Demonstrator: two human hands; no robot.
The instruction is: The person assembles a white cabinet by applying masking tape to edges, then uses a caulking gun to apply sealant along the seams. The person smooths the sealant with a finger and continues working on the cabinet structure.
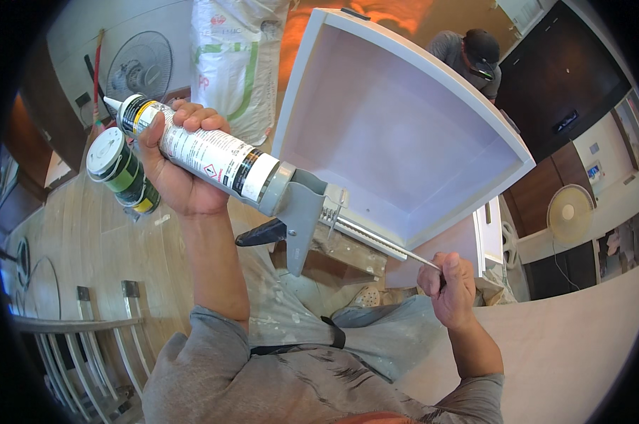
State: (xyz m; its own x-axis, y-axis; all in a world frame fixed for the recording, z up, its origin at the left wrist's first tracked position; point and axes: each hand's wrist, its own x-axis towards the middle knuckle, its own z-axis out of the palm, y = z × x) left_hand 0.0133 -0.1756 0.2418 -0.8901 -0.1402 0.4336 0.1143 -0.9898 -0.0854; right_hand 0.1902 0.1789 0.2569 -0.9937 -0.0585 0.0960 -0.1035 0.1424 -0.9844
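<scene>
Gripping a white sealant cartridge (210, 157) in its grey gun, left hand (178, 166) closed; right hand (448, 284) seemingly clenches the rod (383, 242).

The floor (86, 233) was pale wood planking, scuffed and dusty. A standing fan (141, 67) stood against the light wall at the far left, and a tall white sack (231, 63) with green stripes leaned beside it. A second fan (569, 212) sat to the right, below dark brown cabinets (567, 78). A person in a dark cap (475, 60) crouched farther back. Metal railings (86, 346) ran along the lower left, and daylight filled the room evenly.
</scene>
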